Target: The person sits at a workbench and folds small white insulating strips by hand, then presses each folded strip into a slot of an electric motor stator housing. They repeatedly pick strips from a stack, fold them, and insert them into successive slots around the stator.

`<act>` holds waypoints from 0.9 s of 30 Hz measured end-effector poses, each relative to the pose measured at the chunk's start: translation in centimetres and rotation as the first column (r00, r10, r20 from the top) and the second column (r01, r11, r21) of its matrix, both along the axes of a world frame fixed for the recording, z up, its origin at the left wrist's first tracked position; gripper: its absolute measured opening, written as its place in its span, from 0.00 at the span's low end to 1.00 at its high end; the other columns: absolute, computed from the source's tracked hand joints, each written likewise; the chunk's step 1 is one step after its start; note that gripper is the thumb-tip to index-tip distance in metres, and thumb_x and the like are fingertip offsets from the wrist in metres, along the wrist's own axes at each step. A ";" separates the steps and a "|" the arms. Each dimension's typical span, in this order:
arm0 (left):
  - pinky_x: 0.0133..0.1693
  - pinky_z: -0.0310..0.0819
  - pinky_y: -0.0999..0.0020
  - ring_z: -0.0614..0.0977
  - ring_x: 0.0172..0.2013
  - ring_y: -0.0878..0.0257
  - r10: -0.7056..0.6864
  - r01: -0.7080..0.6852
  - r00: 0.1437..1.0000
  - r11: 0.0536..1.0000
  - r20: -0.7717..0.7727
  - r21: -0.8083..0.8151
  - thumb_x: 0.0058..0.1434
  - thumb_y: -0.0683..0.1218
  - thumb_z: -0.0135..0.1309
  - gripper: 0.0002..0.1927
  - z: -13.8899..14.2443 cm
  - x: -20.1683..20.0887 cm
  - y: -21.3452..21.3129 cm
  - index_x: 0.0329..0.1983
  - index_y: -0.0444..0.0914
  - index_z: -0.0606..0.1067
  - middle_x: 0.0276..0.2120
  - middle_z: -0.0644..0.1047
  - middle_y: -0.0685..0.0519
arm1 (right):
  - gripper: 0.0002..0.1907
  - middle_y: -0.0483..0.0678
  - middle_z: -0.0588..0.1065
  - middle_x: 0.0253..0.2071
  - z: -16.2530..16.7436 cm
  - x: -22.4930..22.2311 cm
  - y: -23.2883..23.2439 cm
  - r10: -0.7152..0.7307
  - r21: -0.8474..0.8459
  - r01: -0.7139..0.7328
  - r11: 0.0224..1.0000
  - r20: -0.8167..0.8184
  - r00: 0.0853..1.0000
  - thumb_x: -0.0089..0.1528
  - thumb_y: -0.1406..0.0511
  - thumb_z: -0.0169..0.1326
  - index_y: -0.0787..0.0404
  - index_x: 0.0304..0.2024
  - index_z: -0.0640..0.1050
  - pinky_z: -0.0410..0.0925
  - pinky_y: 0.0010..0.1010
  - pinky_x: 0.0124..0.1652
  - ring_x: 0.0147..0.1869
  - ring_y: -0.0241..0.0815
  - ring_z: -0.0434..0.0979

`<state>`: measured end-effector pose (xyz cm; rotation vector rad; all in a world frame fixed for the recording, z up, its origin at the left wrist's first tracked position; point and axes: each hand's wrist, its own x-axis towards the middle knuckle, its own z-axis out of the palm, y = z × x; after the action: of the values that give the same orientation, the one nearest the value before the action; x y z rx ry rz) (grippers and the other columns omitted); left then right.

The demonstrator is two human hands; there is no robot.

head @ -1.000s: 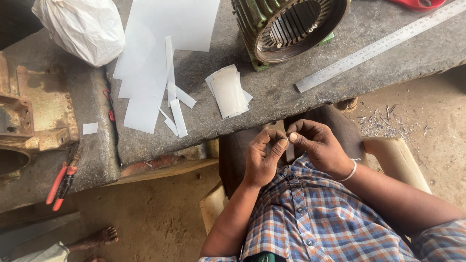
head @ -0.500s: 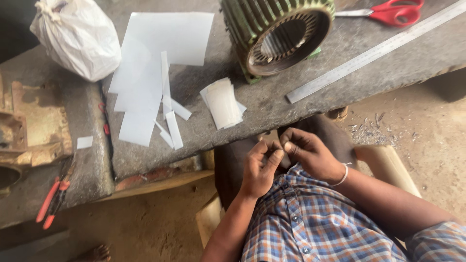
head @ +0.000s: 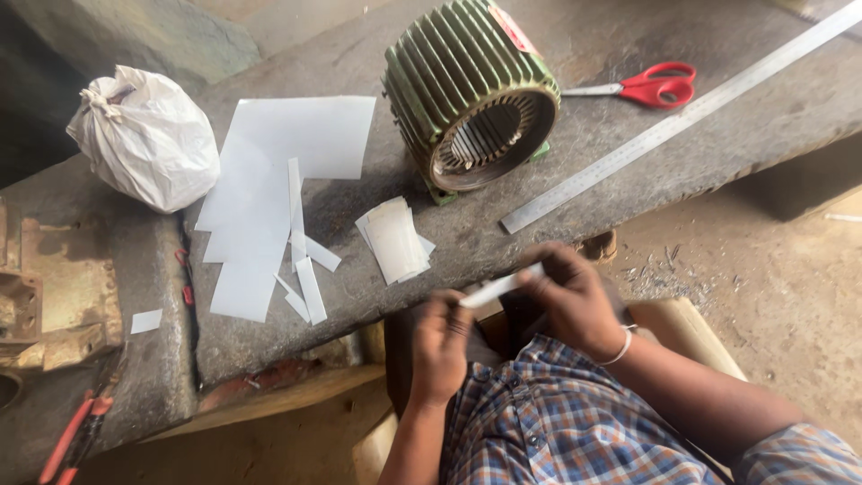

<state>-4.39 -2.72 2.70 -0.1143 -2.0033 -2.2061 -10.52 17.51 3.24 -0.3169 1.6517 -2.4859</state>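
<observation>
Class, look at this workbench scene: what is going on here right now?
A seated person holds a narrow white paper strip between the left hand and the right hand, just off the bench edge. On the bench lie a green motor housing, cut paper pieces, a steel ruler and red scissors.

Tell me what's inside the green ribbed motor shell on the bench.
The green motor shell lies on its side, open end toward the camera. Inside shows a ring of slotted metal teeth around a hollow middle. The far end and the bench under it are hidden.
</observation>
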 end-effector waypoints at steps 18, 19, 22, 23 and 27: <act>0.28 0.72 0.80 0.78 0.27 0.74 0.000 0.002 1.000 0.993 0.013 -0.118 0.66 0.39 0.60 0.05 2.1 0.8 1.6 0.42 0.32 0.82 0.28 0.81 0.53 | 0.07 0.46 0.82 0.35 0.5 1.0 0.8 0.287 0.274 -0.232 0.933 -0.180 0.941 0.63 0.70 0.61 0.67 0.43 0.82 0.75 0.25 0.38 0.38 0.30 0.79; 0.28 0.70 0.80 0.77 0.27 0.75 -0.007 0.008 1.000 0.997 0.021 -0.082 0.67 0.39 0.60 0.05 1.9 0.8 1.6 0.42 0.31 0.82 0.27 0.80 0.53 | 0.07 0.46 0.82 0.34 0.6 0.9 0.9 0.299 0.305 -0.222 0.926 -0.233 0.926 0.62 0.70 0.62 0.67 0.43 0.82 0.76 0.25 0.38 0.37 0.30 0.80; 0.28 0.72 0.78 0.78 0.27 0.73 0.016 -0.017 1.000 0.992 -0.007 -0.124 0.66 0.40 0.60 0.06 1.7 0.7 1.9 0.43 0.32 0.82 0.28 0.82 0.52 | 0.06 0.46 0.81 0.34 0.9 0.6 1.1 0.285 0.403 -0.125 0.907 -0.367 0.885 0.62 0.68 0.63 0.65 0.40 0.82 0.77 0.25 0.34 0.35 0.32 0.82; 0.30 0.75 0.77 0.81 0.30 0.72 0.028 -0.045 0.995 0.982 -0.095 -0.183 0.67 0.40 0.59 0.05 1.7 0.6 2.0 0.42 0.32 0.81 0.31 0.82 0.52 | 0.06 0.46 0.81 0.34 0.9 0.5 1.1 0.287 0.420 -0.110 0.901 -0.386 0.877 0.62 0.68 0.64 0.65 0.40 0.82 0.76 0.25 0.34 0.35 0.33 0.82; 0.35 0.82 0.74 0.86 0.36 0.68 0.025 -0.092 0.972 0.955 -0.236 -0.282 0.67 0.40 0.59 0.05 2.2 0.7 2.0 0.41 0.32 0.80 0.35 0.84 0.50 | 0.07 0.47 0.80 0.34 1.0 0.2 1.2 0.322 0.425 -0.131 0.896 -0.417 0.850 0.62 0.67 0.64 0.64 0.39 0.82 0.77 0.25 0.34 0.35 0.34 0.83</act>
<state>-3.72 -0.74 4.91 -0.3247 -2.1510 -1.7567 -10.37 18.69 4.25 -1.0799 2.0765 -1.9405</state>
